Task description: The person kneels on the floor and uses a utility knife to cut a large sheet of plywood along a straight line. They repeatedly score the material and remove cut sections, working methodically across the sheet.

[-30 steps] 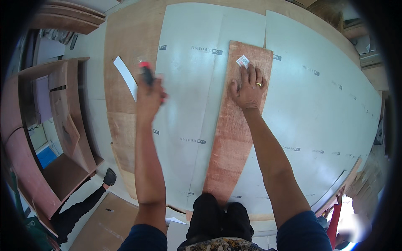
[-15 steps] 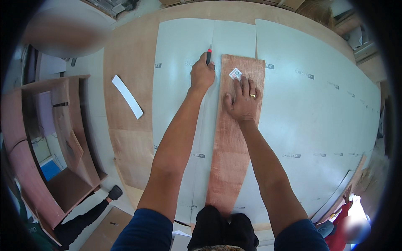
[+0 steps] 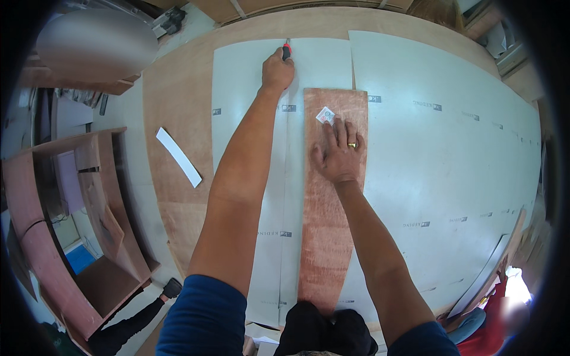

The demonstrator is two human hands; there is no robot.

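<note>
My left hand [image 3: 277, 71] grips a red and black utility knife [image 3: 287, 52], its blade at the far edge of a pale grey-green laminate sheet [image 3: 240, 68]. A thin straight line runs down the sheet from the blade toward me. Fingers spread, my right hand [image 3: 339, 159] presses flat on a long reddish-brown wooden board [image 3: 329, 237]. This board lies lengthwise on the sheet, a little to the right of the line. Near my right fingertips a small white diamond-shaped sticker [image 3: 325, 115] is on the board.
Plywood [image 3: 175, 107] shows beneath the laminate, with a curved white strip [image 3: 179, 158] lying on it. A wider laminate sheet [image 3: 451, 166] covers the right side. An open wooden cabinet carcass [image 3: 71, 249] stands left. Other people's parts show: a dark-trousered leg [image 3: 127, 320] and a red sleeve [image 3: 490, 320].
My left hand has moved away from me with the utility knife, up to the sheet's far edge. My right hand stays in place on the board. The view has shifted slightly.
</note>
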